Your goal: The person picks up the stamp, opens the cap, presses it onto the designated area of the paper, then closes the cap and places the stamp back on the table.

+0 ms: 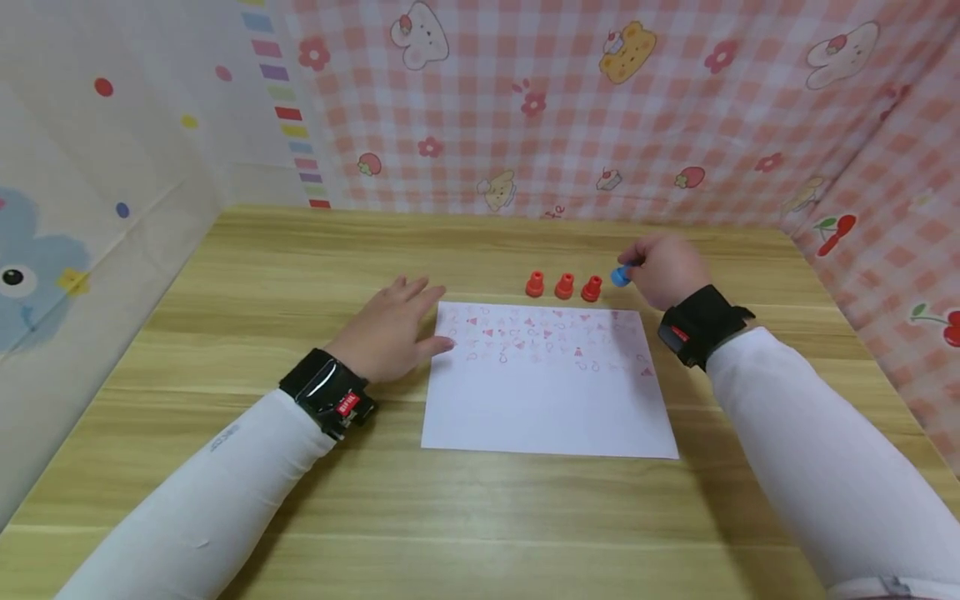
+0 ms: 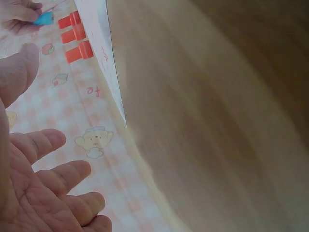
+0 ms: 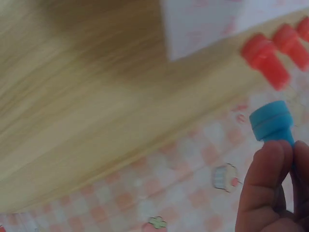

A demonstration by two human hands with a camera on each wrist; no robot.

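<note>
Between thumb and fingers my right hand (image 1: 667, 268) pinches a small blue stamp (image 3: 272, 121) by its narrow handle, wide end away from the fingers. It is just right of three red stamps, (image 1: 535, 284) (image 1: 565, 287) (image 1: 592, 288) standing in a row behind the paper. My left hand (image 1: 393, 329) is spread, its thumb over the left edge of a white sheet of paper (image 1: 547, 408). Rows of small red printed shapes cover the sheet's upper half. In the left wrist view the left fingers (image 2: 72, 176) are apart and hold nothing.
The sheet lies on a wood-grain table (image 1: 480, 517). A pink checked cloth (image 1: 480, 108) with cartoon prints hangs behind the table, and more patterned cloth (image 1: 112, 142) closes off the left side. Both wrists carry black straps.
</note>
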